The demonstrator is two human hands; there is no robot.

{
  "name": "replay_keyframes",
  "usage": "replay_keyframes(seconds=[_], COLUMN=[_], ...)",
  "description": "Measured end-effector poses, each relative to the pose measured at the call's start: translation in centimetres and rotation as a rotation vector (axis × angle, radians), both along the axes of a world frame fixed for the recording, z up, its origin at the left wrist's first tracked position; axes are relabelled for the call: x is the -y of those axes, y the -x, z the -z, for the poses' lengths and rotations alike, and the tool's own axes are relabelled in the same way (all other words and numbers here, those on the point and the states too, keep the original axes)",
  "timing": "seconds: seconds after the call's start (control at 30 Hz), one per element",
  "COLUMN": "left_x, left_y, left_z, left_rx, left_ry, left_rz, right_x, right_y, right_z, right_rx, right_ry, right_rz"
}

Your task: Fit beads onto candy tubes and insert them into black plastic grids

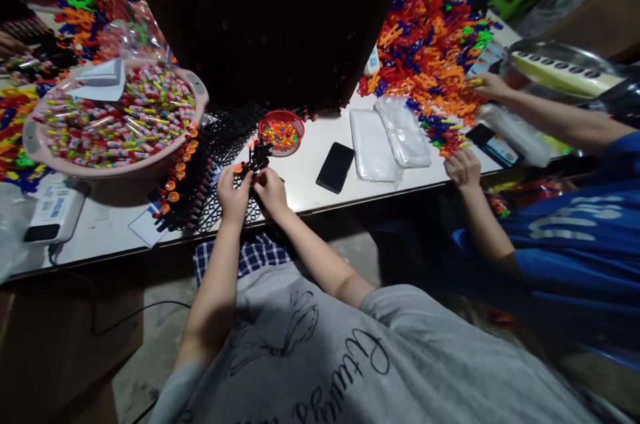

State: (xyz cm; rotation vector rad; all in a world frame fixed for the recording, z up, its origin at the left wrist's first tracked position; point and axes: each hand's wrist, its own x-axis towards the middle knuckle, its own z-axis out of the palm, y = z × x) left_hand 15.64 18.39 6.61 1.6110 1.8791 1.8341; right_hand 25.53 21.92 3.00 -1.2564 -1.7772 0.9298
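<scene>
My left hand [233, 191] and my right hand [270, 189] are together at the near edge of the white table [320, 201], both gripping a small black plastic piece [257, 159] with orange tips. Under them lies a black mesh tray [220, 144] with a row of black pegs capped in orange [177, 187] along its left side. Just beyond my hands stands a small red basket [281, 133] holding tiny coloured bits.
A pink basin [113, 121] of wrapped candies sits at left, a white power bank [53, 211] near it. A black phone [335, 167] and clear bags [387, 141] lie right. A co-worker in blue [565, 237] reaches into a pile of coloured plastic pieces [435, 44].
</scene>
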Motion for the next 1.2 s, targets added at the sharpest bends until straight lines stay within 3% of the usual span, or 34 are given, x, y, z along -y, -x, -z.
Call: replay_keyframes(seconds=[0.3,0.57,0.8,0.97,1.2], left_x=[-1.7,-2.3,-2.4,-2.5,-2.2], left_y=[0.2,0.4,-0.1,-0.2,-0.1], left_z=[1.3,0.9,0.2,-0.2,-0.1], left_rx=[0.146,0.074,0.041,0.019,0.022], left_ry=[-0.004,0.061,-0.007,0.029,0.048], left_rz=[0.007,0.012,0.038,0.049,0.023], right_x=[0.0,0.0,-0.1,-0.2,-0.2], right_y=[0.0,0.2,0.4,0.4,0.4], right_z=[0.3,0.4,1.1,1.5,1.4], right_rx=[0.143,0.16,0.132,0.11,0.193], right_ry=[-0.046,-0.026,-0.025,-0.022,-0.056], right_rz=[0.07,0.09,0.104,0.113,0.111])
